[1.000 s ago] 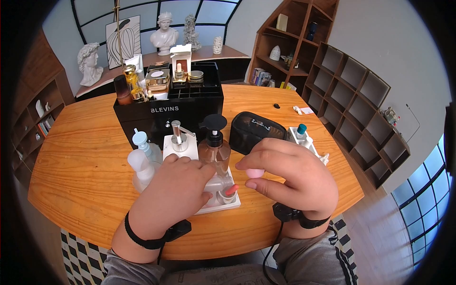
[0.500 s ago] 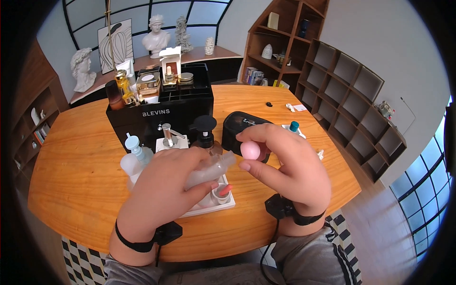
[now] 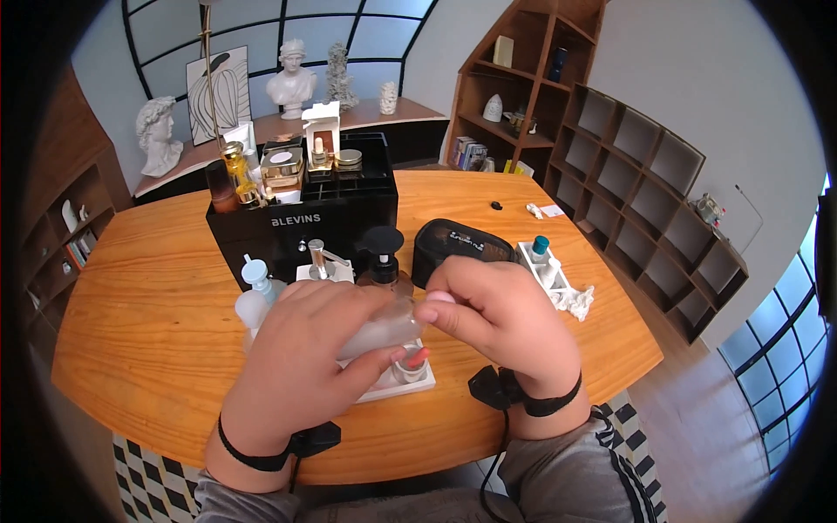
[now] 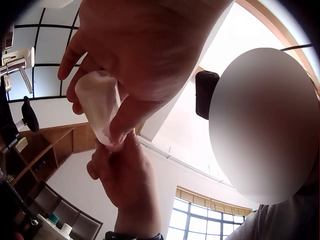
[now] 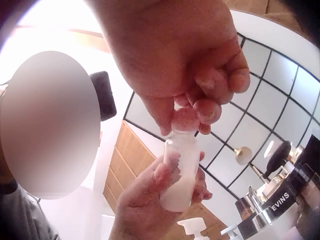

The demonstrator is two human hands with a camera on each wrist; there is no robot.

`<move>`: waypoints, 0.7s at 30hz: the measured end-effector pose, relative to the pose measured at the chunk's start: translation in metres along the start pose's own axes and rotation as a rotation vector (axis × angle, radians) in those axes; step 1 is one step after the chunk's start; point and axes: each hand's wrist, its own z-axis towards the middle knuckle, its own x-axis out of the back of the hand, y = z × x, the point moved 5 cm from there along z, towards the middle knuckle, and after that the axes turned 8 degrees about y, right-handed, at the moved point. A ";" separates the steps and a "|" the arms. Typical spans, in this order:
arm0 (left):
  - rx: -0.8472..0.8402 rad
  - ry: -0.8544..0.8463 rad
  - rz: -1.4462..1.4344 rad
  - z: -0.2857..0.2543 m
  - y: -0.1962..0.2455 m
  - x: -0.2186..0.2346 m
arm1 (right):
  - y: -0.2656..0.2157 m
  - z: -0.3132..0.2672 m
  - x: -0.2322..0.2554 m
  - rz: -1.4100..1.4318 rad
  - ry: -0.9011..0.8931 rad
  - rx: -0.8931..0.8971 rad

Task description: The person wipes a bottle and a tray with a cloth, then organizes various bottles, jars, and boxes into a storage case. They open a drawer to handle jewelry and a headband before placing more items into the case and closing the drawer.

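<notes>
My left hand (image 3: 318, 349) grips a small translucent bottle (image 3: 384, 331), tilted with its neck toward the right hand. Whitish liquid fills the bottle's lower part in the right wrist view. Thumb and fingers of my right hand (image 3: 510, 314) pinch a round pink cap (image 5: 185, 119) right at the bottle's mouth; the head view shows only a bit of it. Below the hands, a small clear cup (image 3: 406, 373) with a coral-pink piece (image 3: 418, 356) in it stands on a white tray (image 3: 397, 390). The left hand hides part of that tray.
A black organizer (image 3: 301, 240) full of cosmetics stands behind the hands. Around the tray are a black-topped pump bottle (image 3: 381, 248), a silver-pump dispenser (image 3: 321, 261) and a blue-capped bottle (image 3: 255, 275). A black pouch (image 3: 458, 244), white caddy (image 3: 549, 266) and crumpled tissue (image 3: 571, 301) lie to the right.
The left hand has lifted the bottle from over the tray. My right hand has moved left with the pink cap, from apart from the bottle to its mouth.
</notes>
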 end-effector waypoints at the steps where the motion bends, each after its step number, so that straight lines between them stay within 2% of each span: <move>1: -0.005 0.008 0.001 0.000 0.002 0.001 | 0.000 0.001 -0.001 -0.037 -0.025 0.028; 3: 0.007 -0.010 0.003 -0.001 0.003 0.002 | 0.001 0.002 -0.002 -0.110 -0.072 0.083; 8: 0.049 0.027 -0.009 -0.002 0.001 0.006 | -0.012 0.002 0.007 0.141 0.157 0.293; 10: 0.047 0.031 0.003 -0.001 -0.001 0.007 | -0.016 0.001 0.009 0.163 0.148 0.315; 11: 0.050 0.011 -0.015 -0.001 -0.001 0.006 | -0.013 0.000 0.011 0.165 0.090 0.297; 12: 0.055 -0.012 -0.035 -0.001 -0.001 0.005 | -0.011 -0.002 0.010 0.168 0.030 0.276; 16: 0.069 -0.024 -0.044 -0.001 0.005 0.005 | -0.011 -0.002 0.007 0.141 0.008 0.137; 18: 0.050 -0.016 -0.024 -0.002 0.003 0.006 | -0.014 -0.002 0.007 0.219 0.025 0.141; 21: 0.008 -0.038 -0.022 0.000 0.004 0.009 | -0.014 -0.001 0.007 0.169 0.052 0.281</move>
